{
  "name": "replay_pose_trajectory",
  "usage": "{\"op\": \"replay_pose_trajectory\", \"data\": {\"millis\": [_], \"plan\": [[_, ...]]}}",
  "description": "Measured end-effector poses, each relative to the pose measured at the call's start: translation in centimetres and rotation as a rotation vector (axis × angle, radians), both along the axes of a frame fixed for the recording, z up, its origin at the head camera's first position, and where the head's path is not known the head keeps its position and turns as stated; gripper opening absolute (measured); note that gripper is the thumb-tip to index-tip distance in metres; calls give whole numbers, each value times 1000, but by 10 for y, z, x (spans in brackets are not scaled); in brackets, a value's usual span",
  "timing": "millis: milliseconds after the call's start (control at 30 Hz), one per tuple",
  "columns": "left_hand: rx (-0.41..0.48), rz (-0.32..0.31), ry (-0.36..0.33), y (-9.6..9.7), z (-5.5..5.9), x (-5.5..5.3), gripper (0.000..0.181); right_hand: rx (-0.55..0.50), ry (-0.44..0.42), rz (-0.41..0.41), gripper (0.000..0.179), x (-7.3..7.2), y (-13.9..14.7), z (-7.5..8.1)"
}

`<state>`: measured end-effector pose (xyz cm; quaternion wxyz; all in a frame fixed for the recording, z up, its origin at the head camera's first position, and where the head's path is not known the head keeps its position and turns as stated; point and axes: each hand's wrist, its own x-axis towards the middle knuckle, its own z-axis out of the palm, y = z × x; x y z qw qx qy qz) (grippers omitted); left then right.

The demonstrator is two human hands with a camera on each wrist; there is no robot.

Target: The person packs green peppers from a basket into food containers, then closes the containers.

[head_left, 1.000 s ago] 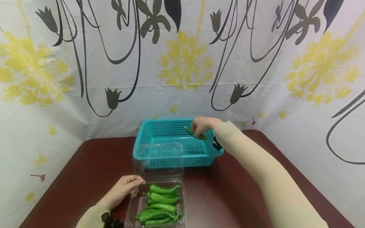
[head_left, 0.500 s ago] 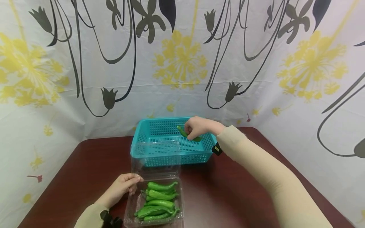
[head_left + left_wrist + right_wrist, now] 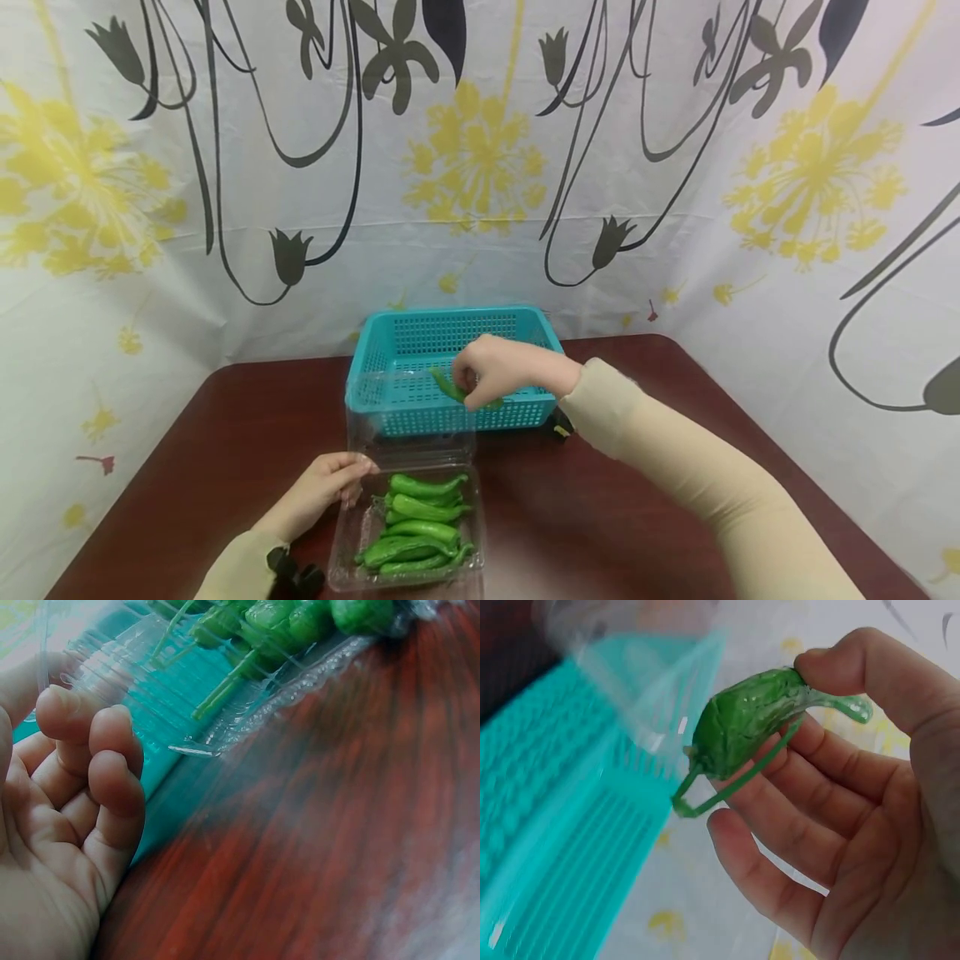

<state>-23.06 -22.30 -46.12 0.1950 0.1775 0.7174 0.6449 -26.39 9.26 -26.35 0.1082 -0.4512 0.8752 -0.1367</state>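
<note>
My right hand (image 3: 501, 371) pinches a green chili pepper (image 3: 448, 386) between thumb and fingers, above the front of the turquoise basket (image 3: 453, 331). In the right wrist view, that pepper (image 3: 742, 720) shows a bent stem along its underside. A clear plastic box (image 3: 343, 542) stands in front of the basket, its see-through lid (image 3: 412, 457) raised. Several green peppers (image 3: 423, 529) lie across it in a stack. With thumb and forefinger, my left hand (image 3: 322, 487) holds the box's left edge near the hinge. The left wrist view shows the other fingers (image 3: 116, 784) loosely bent.
A dark red-brown table (image 3: 585, 517) carries the box and basket. Behind and beside it hangs a white cloth (image 3: 480, 267) with grey and yellow flower prints. The upright lid overlaps the basket's front left in the head view.
My right hand has come nearer and slightly left with the pepper, from above the basket's middle to its front edge. The left hand stays on the box.
</note>
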Motion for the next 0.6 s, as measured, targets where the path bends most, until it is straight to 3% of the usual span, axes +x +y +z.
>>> {"op": "replay_pose_trajectory", "data": {"millis": [333,600], "plan": [[-11,11,3,1,1,-1,35,22,50,44,12,48,-47,-42],[-12,29,32,2,2,0,33,90,157,51,18,63,-65,-78]]}}
